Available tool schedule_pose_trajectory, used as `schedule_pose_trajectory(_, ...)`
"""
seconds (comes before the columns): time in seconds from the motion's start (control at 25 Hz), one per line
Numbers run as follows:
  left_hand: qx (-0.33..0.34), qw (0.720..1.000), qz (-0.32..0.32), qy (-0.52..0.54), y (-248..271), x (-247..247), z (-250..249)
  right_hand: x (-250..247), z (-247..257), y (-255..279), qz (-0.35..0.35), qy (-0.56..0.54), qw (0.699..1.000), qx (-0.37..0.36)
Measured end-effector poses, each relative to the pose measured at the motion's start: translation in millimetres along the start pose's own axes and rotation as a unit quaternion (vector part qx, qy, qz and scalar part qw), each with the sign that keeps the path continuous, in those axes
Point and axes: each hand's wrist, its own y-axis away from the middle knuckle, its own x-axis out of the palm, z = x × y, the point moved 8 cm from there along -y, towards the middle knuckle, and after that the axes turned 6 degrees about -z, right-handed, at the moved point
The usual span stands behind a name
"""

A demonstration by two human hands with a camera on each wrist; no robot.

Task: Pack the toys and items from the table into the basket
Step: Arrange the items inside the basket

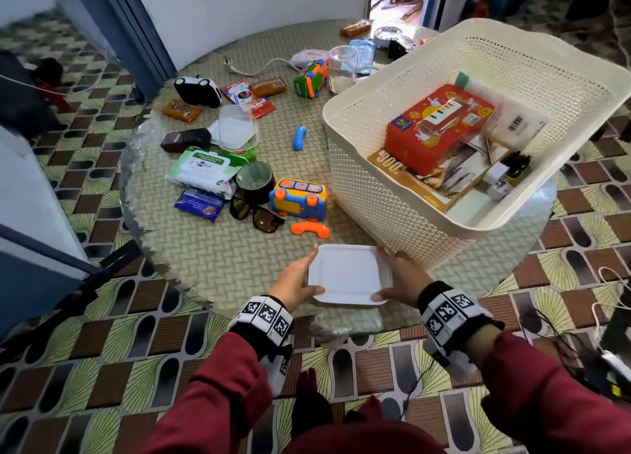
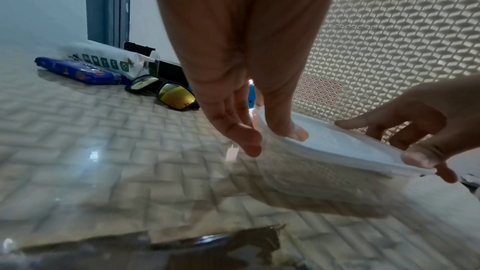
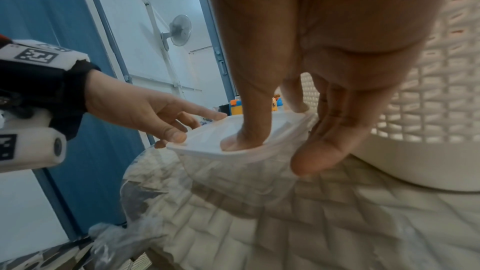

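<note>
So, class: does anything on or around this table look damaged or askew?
Yes. The table's near edge is chipped and ragged. The basket sits tilted, and the blue toy phone's orange handset lies off it.

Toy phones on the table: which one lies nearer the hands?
The blue and yellow toy phone with the orange handset; the green and orange one lies farther back.

The brown box in the basket reads "300"
</note>
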Motion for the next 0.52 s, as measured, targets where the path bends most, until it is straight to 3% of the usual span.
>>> schedule_pose_trajectory(0.32,-0.006,0.995,0.08,-0.063,-8,-3,-2,1,0,2,0.009,0.01,1.0,-0.009)
schedule_pose_trajectory(0.44,-0.039,0.993,0.059,0.091,-2,-3,4,-2,0,7,-0.035,-0.012,0.999,-0.01)
schedule_pose_trajectory(0.52,-0.062,0.983,-0.016,0.174,1,-7,12,-3,0,12,-0.073,-0.057,0.996,-0.004)
